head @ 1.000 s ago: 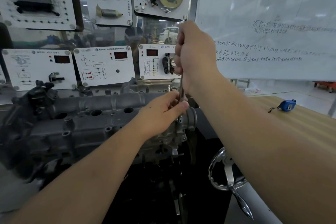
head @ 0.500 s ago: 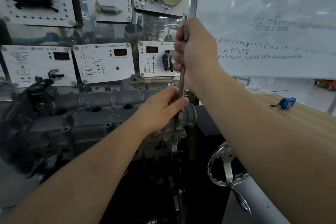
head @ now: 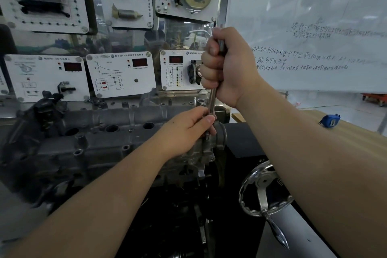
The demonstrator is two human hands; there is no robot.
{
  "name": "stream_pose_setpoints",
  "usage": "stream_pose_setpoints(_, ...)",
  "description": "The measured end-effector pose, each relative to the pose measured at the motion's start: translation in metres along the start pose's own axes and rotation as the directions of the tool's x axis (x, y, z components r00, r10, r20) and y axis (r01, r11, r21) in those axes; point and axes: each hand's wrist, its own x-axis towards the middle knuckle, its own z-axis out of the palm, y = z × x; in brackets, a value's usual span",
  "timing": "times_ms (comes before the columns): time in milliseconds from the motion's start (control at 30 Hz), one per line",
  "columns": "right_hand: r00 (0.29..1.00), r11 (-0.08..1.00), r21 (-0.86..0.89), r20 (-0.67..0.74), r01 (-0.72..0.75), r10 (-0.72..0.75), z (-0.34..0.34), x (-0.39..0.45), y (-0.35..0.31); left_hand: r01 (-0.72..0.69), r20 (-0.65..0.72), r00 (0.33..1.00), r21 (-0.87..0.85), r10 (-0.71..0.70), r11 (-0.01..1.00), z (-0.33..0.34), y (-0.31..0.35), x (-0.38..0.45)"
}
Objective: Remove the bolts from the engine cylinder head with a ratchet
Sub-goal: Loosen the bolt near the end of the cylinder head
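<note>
A grey cast engine cylinder head (head: 100,142) lies across the left and middle of the view on a stand. A slim steel ratchet (head: 212,98) stands nearly upright over its right end. My right hand (head: 228,67) is fisted around the ratchet's handle at the top. My left hand (head: 188,130) pinches the ratchet's lower end, where the socket meets the head's right end. The bolt under the socket is hidden by my fingers.
White training panels (head: 121,75) with dials and displays hang behind the engine. A whiteboard (head: 314,27) fills the upper right. A chrome handwheel (head: 263,188) juts out at lower right. A blue tape measure (head: 329,120) lies on the wooden bench (head: 356,140).
My right hand has shifted slightly with the handle, which stays nearly upright. My left hand stays pinched on the lower end. The view has tilted a little.
</note>
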Motion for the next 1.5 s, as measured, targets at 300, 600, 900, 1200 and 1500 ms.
stream_pose_setpoints(300,0.997,0.998,0.015,-0.041,0.059,-0.059,0.002,-0.002,0.004,0.004,-0.006,1.0,-0.03,-0.004,1.0,-0.003,0.001,0.002)
stream_pose_setpoints(600,0.996,0.995,0.067,-0.052,0.072,-0.069,0.0,-0.003,0.005,-0.003,-0.023,1.0,-0.006,0.003,1.0,-0.002,-0.005,0.006)
stream_pose_setpoints(900,0.995,0.988,0.139,-0.078,0.068,-0.058,-0.007,-0.001,0.005,0.001,0.044,0.999,-0.074,0.002,0.997,-0.005,-0.004,0.007)
stream_pose_setpoints(1200,0.997,0.99,0.135,-0.066,0.046,-0.037,-0.008,-0.002,0.004,-0.021,0.014,1.0,-0.049,0.021,0.999,-0.003,-0.007,0.009)
stream_pose_setpoints(1500,0.903,0.995,-0.004,-0.42,0.099,-0.092,0.008,0.003,-0.003,-0.01,-0.057,0.998,-0.044,0.008,0.999,0.003,-0.01,0.013)
